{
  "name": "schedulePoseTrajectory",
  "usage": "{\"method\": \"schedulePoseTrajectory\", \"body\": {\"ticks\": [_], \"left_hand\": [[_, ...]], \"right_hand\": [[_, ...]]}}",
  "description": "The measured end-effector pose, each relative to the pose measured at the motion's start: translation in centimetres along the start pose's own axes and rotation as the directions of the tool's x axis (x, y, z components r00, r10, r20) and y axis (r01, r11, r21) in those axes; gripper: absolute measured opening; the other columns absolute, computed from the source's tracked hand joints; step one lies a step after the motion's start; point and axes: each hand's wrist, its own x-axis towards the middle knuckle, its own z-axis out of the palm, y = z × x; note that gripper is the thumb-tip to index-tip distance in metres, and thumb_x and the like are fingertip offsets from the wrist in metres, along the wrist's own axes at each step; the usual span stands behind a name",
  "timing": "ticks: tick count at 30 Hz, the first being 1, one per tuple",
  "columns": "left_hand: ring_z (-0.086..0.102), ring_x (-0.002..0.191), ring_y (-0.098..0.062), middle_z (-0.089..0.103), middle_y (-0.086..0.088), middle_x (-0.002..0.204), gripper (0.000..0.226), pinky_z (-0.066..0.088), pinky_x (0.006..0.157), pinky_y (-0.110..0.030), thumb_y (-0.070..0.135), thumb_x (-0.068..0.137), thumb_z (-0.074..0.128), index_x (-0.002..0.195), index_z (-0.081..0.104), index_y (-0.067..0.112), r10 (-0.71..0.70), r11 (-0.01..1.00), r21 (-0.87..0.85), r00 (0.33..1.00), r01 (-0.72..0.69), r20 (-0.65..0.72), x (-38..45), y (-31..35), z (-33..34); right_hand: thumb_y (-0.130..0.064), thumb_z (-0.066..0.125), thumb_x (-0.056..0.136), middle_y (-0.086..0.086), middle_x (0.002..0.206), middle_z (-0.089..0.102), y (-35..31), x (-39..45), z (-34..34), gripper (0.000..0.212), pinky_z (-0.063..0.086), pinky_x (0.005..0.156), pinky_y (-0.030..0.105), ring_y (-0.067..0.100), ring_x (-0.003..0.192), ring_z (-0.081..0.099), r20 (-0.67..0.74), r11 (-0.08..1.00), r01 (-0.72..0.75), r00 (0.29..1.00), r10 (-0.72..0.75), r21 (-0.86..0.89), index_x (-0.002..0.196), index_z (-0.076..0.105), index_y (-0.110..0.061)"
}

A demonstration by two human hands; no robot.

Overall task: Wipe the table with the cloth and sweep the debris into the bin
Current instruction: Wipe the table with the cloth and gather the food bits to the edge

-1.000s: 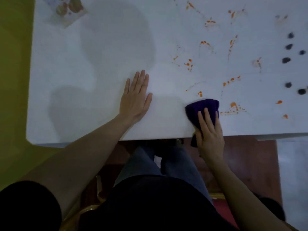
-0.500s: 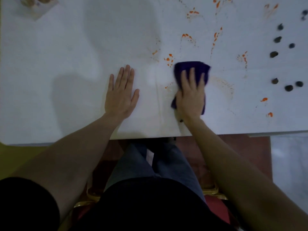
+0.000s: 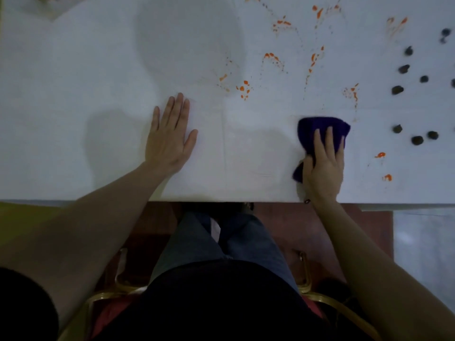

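Note:
My right hand (image 3: 322, 166) presses a dark purple cloth (image 3: 322, 127) flat on the white table (image 3: 73, 107), near its front edge at the right. My left hand (image 3: 170, 139) lies palm down on the table, fingers apart, holding nothing. Orange smears (image 3: 243, 89) streak the table beyond and to the right of the cloth. Several dark lumps of debris (image 3: 397, 90) are scattered at the far right. No bin is in view.
A packet with a printed picture (image 3: 49, 6) pokes in at the top left corner. Below the table edge are my legs, a gold-framed chair (image 3: 305, 274) and a reddish floor. Pale floor shows at the right.
My right hand slid the cloth to the right and back toward the table's front edge. The orange marks where it passed are gone or faded. My left hand stayed flat.

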Motion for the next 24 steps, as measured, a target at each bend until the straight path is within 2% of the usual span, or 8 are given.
{"method": "schedulePoseTrajectory", "body": {"ticks": [4,7,11,14,16,19,22,24], "left_hand": [[0.001,0.154,-0.021,0.002,-0.007,0.166,0.066,0.002,0.124,-0.046,0.040,0.102,0.023,0.158,0.004,0.011,-0.062,0.998,-0.028,0.998,0.061,-0.027,-1.7,2.2,0.6],[0.006,0.153,-0.022,0.006,-0.009,0.166,0.066,0.005,0.124,-0.047,0.040,0.101,0.023,0.158,0.008,0.009,-0.083,0.997,0.002,0.996,0.083,-0.026,-2.3,3.3,1.3],[0.008,0.153,-0.023,0.008,-0.009,0.166,0.067,0.006,0.124,-0.047,0.040,0.101,0.025,0.158,0.009,0.009,-0.087,0.996,0.015,0.996,0.088,-0.033,-2.4,3.4,1.3],[0.006,0.153,-0.022,0.008,-0.009,0.166,0.068,0.005,0.124,-0.047,0.041,0.100,0.025,0.158,0.009,0.009,-0.078,0.997,0.006,0.996,0.078,-0.039,-2.3,3.5,1.3],[0.005,0.153,-0.021,0.007,-0.009,0.166,0.068,0.005,0.124,-0.047,0.041,0.100,0.025,0.158,0.009,0.009,-0.082,0.997,-0.001,0.996,0.082,-0.031,-2.2,3.5,1.3],[0.005,0.153,-0.021,0.007,-0.008,0.166,0.068,0.005,0.124,-0.046,0.041,0.100,0.025,0.158,0.009,0.009,-0.087,0.996,0.009,0.996,0.087,-0.030,-2.1,3.5,1.4],[0.005,0.153,-0.022,0.006,-0.008,0.166,0.068,0.004,0.124,-0.046,0.042,0.100,0.025,0.158,0.009,0.009,-0.087,0.996,0.014,0.996,0.087,-0.029,-2.2,3.4,1.3],[0.006,0.153,-0.022,0.007,-0.008,0.166,0.069,0.003,0.124,-0.045,0.042,0.100,0.025,0.158,0.009,0.009,-0.091,0.996,0.015,0.995,0.091,-0.031,-2.2,3.4,1.3]], "right_hand": [[-0.023,0.036,0.096,0.007,0.161,0.020,-5.0,4.1,1.4,0.057,0.017,0.120,0.049,0.039,0.148,0.011,-0.020,0.994,-0.103,0.994,0.103,0.021,0.153,0.029,-0.021],[-0.021,0.043,0.095,0.008,0.159,0.028,-8.8,3.3,2.7,0.056,0.028,0.115,0.052,0.042,0.146,0.017,-0.013,0.994,0.111,0.994,-0.111,-0.006,0.150,0.035,-0.022],[-0.017,0.053,0.093,0.005,0.159,0.027,-8.8,-2.2,3.6,0.059,0.024,0.118,0.049,0.036,0.148,0.015,0.088,0.893,0.447,0.889,-0.450,0.048,0.150,0.037,-0.021],[-0.015,0.053,0.090,0.007,0.157,0.033,-3.9,-4.2,2.3,0.058,0.029,0.115,0.052,0.037,0.147,0.020,0.093,0.856,0.516,0.852,-0.516,0.022,0.147,0.042,-0.018],[-0.018,0.048,0.093,0.008,0.156,0.033,-0.3,-3.5,0.7,0.054,0.033,0.112,0.053,0.037,0.146,0.021,0.069,0.890,0.455,0.888,-0.454,0.002,0.147,0.043,-0.016],[-0.020,0.042,0.096,0.006,0.159,0.027,2.1,0.4,-0.6,0.054,0.031,0.114,0.054,0.037,0.147,0.017,0.013,0.978,0.207,0.978,-0.207,0.011,0.149,0.037,-0.019],[-0.020,0.038,0.097,0.007,0.160,0.024,-0.4,4.6,0.0,0.054,0.022,0.119,0.050,0.040,0.147,0.016,-0.046,1.000,0.018,0.999,-0.018,0.013,0.151,0.034,-0.020],[-0.020,0.039,0.095,0.009,0.159,0.026,-3.7,6.3,1.0,0.055,0.016,0.120,0.046,0.043,0.146,0.016,-0.053,1.000,-0.001,0.999,0.001,0.001,0.151,0.035,-0.019]]}}
